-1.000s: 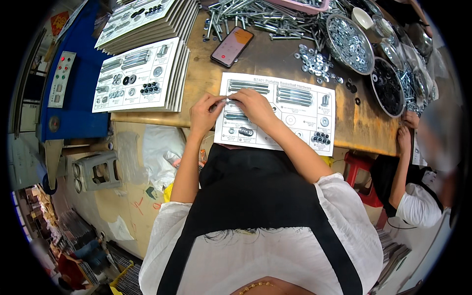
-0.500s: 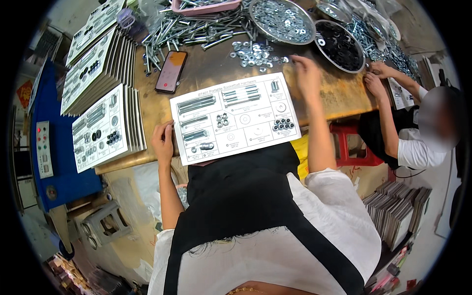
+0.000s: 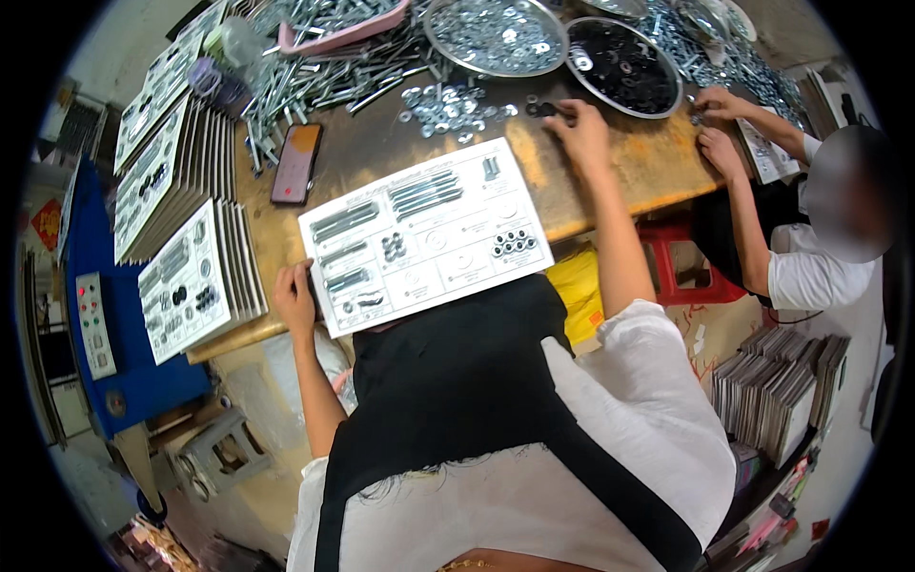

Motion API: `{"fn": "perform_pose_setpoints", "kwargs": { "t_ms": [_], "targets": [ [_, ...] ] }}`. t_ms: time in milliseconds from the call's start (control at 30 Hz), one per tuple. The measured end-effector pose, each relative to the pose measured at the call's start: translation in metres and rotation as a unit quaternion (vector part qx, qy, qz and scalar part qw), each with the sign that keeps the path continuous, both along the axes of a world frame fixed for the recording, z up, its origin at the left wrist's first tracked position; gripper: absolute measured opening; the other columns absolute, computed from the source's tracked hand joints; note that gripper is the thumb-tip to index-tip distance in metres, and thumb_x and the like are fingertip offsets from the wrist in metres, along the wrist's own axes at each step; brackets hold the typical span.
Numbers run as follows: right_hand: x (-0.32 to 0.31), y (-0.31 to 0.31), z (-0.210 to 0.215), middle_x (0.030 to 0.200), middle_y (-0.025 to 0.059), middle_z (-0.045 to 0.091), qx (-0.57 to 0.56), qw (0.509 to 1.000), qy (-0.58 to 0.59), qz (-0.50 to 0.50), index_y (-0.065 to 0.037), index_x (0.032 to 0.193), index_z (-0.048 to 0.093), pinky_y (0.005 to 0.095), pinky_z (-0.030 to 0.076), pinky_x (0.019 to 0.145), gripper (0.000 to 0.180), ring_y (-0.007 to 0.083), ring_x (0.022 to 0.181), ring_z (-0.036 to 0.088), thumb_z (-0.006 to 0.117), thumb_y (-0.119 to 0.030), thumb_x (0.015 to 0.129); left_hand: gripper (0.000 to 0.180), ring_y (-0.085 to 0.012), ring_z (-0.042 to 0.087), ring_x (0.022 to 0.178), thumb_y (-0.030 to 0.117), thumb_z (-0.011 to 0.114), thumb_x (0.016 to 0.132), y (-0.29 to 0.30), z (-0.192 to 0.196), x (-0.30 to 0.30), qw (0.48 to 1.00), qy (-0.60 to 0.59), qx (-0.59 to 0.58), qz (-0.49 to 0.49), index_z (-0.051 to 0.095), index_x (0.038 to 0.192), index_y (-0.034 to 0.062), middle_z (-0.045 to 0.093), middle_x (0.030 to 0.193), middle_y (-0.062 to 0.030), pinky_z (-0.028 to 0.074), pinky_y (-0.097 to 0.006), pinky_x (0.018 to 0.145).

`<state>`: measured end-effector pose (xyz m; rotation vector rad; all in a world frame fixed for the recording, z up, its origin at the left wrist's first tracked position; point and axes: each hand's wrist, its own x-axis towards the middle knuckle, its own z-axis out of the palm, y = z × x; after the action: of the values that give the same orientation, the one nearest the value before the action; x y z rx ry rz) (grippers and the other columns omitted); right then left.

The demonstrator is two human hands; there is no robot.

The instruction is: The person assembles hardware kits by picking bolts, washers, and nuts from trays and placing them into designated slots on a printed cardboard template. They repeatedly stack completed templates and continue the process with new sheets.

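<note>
A white hardware board rests tilted across the table's near edge and my lap. Bolts, nuts and washers sit in its printed boxes. My left hand is closed on the board's left edge, thumb along its side. Beyond the board's far right corner, my right hand is on the tabletop with fingers curled together at several black washers. Its fingertips are on them; how many are pinched is hard to see. Close by lie loose silver washers and a round metal tray of black washers.
Stacked finished boards stand at the left, beside a phone. Long bolts, a pink tray and a tray of silver washers fill the back. A co-worker's hands work at the right, near a red stool.
My right hand has moved from beside the silver washers to black washers near the metal tray, and its fingers have curled in. My left hand stays on the board. The whole view has shifted.
</note>
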<state>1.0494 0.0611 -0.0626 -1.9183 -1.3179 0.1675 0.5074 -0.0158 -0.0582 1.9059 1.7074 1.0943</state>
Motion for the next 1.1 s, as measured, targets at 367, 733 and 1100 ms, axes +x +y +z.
{"fn": "perform_pose_setpoints", "kwargs": {
  "t_ms": [367,733,1100],
  "targets": [
    [0.001,0.03,0.006,0.087,0.013,0.067,-0.047,0.939,-0.312,0.135,-0.007,0.09,0.067,0.0433,0.054,0.074,0.012,0.0313,0.085,0.067,0.063,-0.014,0.081,0.024,-0.0187,0.058,0.073,0.015,0.054,0.098,0.007,-0.006,0.001,1.0,-0.005,0.005,0.006,0.072,0.095,-0.0005,0.063,0.08,-0.0096,0.045,-0.03,0.068],
    [0.005,0.044,0.033,0.085,0.0153,0.071,-0.114,0.975,0.045,0.185,-0.007,0.096,0.074,0.035,0.053,0.075,0.023,0.027,0.082,0.07,0.075,-0.022,0.079,0.024,-0.0193,0.057,0.072,0.016,0.054,0.098,0.001,-0.003,0.001,1.0,-0.004,-0.006,0.03,0.072,0.094,0.0007,0.061,0.078,-0.0096,0.045,-0.031,0.069],
    [-0.009,0.055,0.03,0.084,0.0104,0.072,-0.098,0.96,0.011,0.262,-0.007,0.098,0.072,0.0323,0.053,0.07,0.03,0.0212,0.074,0.068,0.081,-0.012,0.069,0.023,-0.0188,0.055,0.069,0.017,0.055,0.097,0.004,-0.014,-0.003,0.999,-0.03,-0.006,0.038,0.072,0.093,0.0026,0.058,0.075,-0.0094,0.043,-0.031,0.065]
  ]
}}
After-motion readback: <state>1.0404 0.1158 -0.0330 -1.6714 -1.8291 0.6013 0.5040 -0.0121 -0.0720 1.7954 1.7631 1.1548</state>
